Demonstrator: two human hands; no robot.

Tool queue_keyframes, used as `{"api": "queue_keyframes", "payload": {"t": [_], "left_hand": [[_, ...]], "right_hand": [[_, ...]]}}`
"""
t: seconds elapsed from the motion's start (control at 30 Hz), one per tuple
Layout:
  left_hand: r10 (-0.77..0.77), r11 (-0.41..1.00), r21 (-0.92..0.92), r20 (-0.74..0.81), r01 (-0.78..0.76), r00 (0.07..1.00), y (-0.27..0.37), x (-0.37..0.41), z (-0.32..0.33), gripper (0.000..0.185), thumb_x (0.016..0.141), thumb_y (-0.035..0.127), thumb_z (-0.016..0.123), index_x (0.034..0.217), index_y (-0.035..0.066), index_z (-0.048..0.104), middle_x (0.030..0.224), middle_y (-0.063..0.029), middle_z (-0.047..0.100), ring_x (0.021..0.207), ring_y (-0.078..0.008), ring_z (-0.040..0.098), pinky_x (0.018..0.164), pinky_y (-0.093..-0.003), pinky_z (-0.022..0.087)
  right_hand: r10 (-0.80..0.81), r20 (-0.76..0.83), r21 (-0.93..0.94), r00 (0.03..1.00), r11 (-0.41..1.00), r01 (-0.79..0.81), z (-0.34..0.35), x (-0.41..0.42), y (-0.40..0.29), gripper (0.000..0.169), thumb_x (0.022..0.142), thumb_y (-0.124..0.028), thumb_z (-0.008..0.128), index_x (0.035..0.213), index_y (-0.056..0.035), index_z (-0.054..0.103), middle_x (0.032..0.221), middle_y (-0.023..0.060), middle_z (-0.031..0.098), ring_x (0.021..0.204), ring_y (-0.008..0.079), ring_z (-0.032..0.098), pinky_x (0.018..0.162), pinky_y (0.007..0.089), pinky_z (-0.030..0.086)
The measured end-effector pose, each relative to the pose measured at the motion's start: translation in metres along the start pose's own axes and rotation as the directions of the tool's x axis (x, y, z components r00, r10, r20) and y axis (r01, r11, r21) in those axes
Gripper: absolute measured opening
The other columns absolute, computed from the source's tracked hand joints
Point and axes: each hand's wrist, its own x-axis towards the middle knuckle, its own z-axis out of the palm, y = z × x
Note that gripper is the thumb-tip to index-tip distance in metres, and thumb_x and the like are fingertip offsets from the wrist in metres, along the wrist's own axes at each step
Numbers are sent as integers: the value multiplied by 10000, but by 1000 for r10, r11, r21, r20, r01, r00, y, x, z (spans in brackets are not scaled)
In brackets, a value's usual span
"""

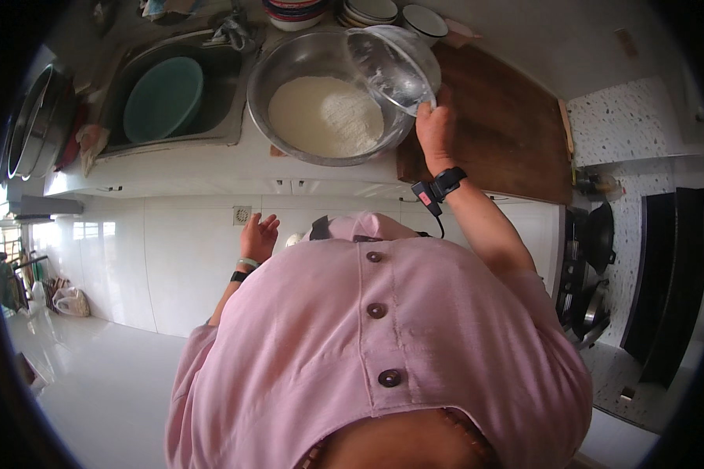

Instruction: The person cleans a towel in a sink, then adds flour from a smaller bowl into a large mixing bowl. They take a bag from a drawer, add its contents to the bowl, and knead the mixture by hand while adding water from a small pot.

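My right hand (436, 132) grips the rim of a smaller metal bowl (396, 67), tilted over the right side of a large metal basin (258, 108). White powder residue clings to the inside of the tilted bowl. In the basin lies a pale, cream-coloured mass, with a mound of white flour-like powder (352, 120) on its right part. My left hand (259, 236) hangs in front of the counter, fingers apart and holding nothing. It is well away from the basin.
Left of the basin, a green plastic basin (164, 99) leans in the metal sink (223, 126). A brown wooden board (493, 123) lies to the right. Stacked bowls (295, 13) and a white enamel-like cup (425, 23) stand behind. A black wok (598, 237) is at far right.
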Motion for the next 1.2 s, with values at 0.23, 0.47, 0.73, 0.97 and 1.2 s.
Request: {"api": "queue_keyframes", "payload": {"t": [0.23, 0.47, 0.73, 0.97, 1.2], "left_hand": [[-90, 991, -97, 31, 93, 995, -4, 61, -60, 326, 932, 290, 563, 1200, 121, 490, 1143, -137, 627, 948, -264, 611, 709, -379, 519], [-39, 989, 136, -100, 53, 994, -5, 69, -52, 383, 929, 333, 586, 1226, 110, 491, 1104, -126, 644, 873, -242, 640, 694, -354, 532], [-204, 975, 91, 2, 203, 979, 14, 98, -45, 351, 951, 355, 555, 1196, 105, 530, 1006, -102, 679, 860, -222, 648, 690, -349, 532], [-223, 971, 97, 26, 220, 974, 4, 126, -52, 328, 946, 367, 556, 1159, 118, 571, 1009, -116, 677, 849, -245, 641, 710, -353, 526], [-174, 939, 294, -47, 180, 984, -16, 115, 10, 330, 942, 347, 559, 1167, 107, 573, 991, -114, 670, 846, -226, 636, 717, -343, 520]], "right_hand": [[-61, -100, -26, 993, 998, 58, 14, -14, -3, 422, 808, -45, 559, 1227, -23, 512, 1152, 252, 573, 1054, 445, 553, 859, 452, 496], [-88, -3, -48, 996, 995, 88, 3, -14, 16, 316, 818, -54, 562, 1117, -40, 460, 927, 235, 560, 812, 442, 579, 658, 495, 506], [-28, -2, 43, 1000, 999, 28, 4, -9, 18, 277, 856, -97, 559, 1117, -63, 474, 934, 207, 573, 863, 437, 567, 702, 490, 496], [31, -33, 133, 999, 991, -27, -12, -16, 23, 264, 864, -95, 526, 1122, -63, 483, 942, 214, 584, 879, 441, 564, 731, 492, 482], [561, 160, 575, 812, 616, -538, -38, 3, 79, 288, 814, -71, 513, 1090, 8, 531, 883, 153, 653, 695, 303, 627, 645, 402, 529]]}}
